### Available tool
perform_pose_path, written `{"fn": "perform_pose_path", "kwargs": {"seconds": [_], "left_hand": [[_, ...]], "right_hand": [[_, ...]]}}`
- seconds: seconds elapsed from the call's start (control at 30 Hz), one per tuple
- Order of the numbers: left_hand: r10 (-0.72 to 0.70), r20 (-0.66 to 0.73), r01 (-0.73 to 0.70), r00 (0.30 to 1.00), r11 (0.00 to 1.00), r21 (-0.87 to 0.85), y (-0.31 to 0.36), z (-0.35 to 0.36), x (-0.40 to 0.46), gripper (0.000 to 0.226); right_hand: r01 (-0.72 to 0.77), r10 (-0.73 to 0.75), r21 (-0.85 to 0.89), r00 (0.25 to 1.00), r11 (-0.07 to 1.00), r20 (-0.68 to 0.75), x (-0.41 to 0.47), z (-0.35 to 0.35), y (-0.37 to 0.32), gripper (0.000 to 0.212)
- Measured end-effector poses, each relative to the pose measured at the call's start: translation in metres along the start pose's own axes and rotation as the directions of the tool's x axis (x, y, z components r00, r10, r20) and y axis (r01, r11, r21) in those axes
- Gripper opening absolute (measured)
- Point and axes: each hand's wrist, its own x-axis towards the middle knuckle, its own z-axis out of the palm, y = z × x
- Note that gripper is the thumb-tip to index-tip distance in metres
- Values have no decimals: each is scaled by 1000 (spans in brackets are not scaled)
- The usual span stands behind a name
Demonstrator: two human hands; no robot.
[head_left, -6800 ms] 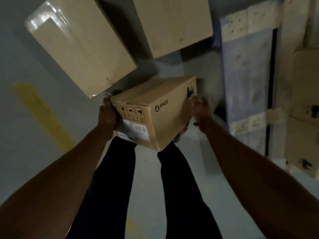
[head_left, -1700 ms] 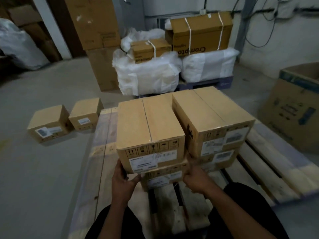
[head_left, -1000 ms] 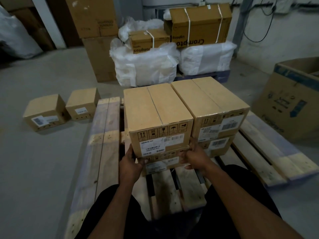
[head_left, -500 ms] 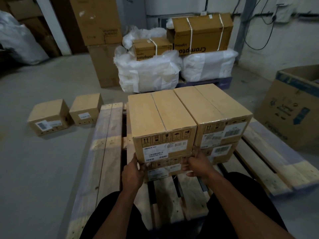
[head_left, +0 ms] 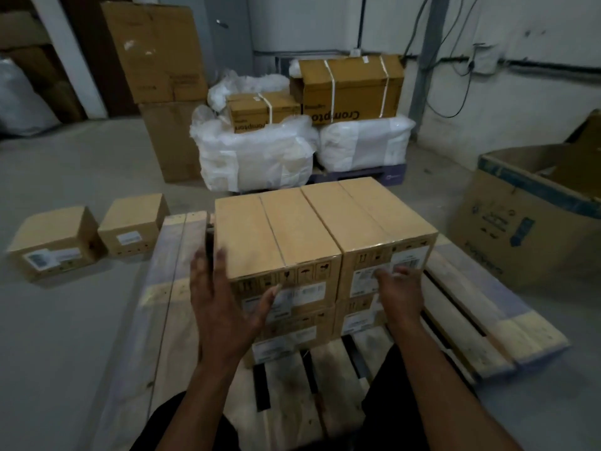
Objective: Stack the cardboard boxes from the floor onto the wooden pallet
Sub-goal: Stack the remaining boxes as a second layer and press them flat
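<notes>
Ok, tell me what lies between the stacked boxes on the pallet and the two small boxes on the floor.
Head view: only the pallet's bare left planks lie between the stack and the floor boxes.

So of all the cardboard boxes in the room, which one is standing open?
The big blue-striped cardboard box on the floor at far right: its top flaps are up and the inside shows. The small boxes on the wooden pallet are all closed.

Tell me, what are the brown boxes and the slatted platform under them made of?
The boxes look like plain matte cardboard: tan, sharp folded edges, a tape seam and stuck-on labels. The pallet looks like bare, unpainted wood: pale planks with grain and gaps.
</notes>
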Motion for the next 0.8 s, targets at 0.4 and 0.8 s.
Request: {"fn": "perform_pose_path", "kwargs": {"seconds": [0.4,0.8], "left_hand": [[110,845,-439,524,884,158,122,92,102,114],[165,849,-512,502,848,139,98,104,98,84]], "right_hand": [[-151,146,256,989,955,38,80,-21,-20,124],[-143,91,263,975,954,203,101,-34,-14,81]]}}
